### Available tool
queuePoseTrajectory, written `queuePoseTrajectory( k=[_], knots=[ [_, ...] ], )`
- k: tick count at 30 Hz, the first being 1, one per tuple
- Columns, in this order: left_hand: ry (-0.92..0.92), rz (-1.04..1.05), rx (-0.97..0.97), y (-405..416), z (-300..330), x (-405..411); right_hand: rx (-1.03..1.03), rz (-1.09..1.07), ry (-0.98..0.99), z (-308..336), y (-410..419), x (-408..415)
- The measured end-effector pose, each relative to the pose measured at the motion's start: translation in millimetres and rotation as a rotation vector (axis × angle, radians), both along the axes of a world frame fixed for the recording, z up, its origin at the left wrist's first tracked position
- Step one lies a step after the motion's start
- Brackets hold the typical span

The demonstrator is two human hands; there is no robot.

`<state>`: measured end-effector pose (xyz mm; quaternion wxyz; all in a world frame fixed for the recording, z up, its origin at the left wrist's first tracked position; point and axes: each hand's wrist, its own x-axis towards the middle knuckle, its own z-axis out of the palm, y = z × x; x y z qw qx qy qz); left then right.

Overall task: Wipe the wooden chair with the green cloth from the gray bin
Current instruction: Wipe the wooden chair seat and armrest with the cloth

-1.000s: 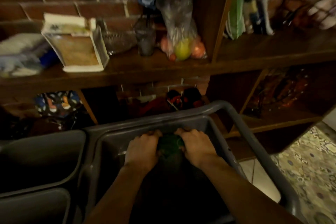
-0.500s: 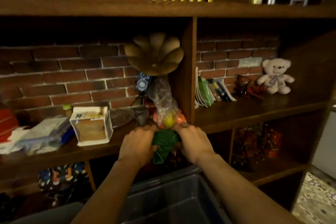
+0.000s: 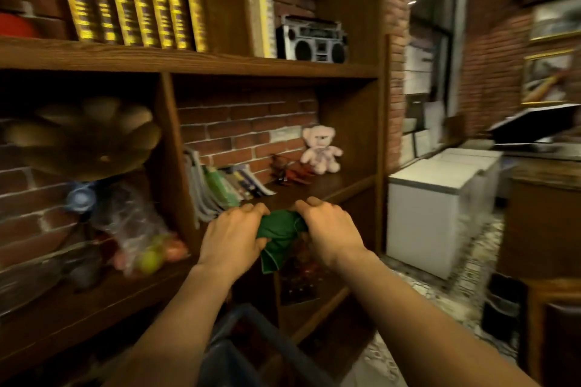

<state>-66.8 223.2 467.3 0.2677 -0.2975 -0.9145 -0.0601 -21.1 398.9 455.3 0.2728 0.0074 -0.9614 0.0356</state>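
Note:
The green cloth (image 3: 278, 237) is bunched between both hands at chest height in front of the wooden shelving. My left hand (image 3: 231, 237) grips its left side and my right hand (image 3: 330, 231) grips its right side. A loose corner of the cloth hangs down below the hands. Only a corner of the gray bin (image 3: 248, 327) shows, low in the view between my forearms. At the far right edge stands a piece of wooden furniture (image 3: 547, 333); I cannot tell whether it is the chair.
Dark wooden shelves (image 3: 195, 60) fill the left and middle, holding books, a boombox (image 3: 311, 41), a pink teddy bear (image 3: 320, 149) and a bag of fruit (image 3: 141, 229). White chest freezers (image 3: 440, 207) stand to the right on a patterned tile floor (image 3: 465, 273).
Both hands lifted the green cloth up out of the gray bin. The view rose and swung to the right, so the bin dropped to the bottom edge.

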Motion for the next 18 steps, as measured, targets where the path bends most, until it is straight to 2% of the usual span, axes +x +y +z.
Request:
queuePoseTrajectory(
  k=[10,18],
  knots=[
    [0.001,-0.381,0.006,243,4,70,-0.026,-0.358,0.055,0,218,126],
    [-0.043,-0.652,0.000,387,-36,141,-0.078,-0.580,0.025,-38,327,237]
  ],
)
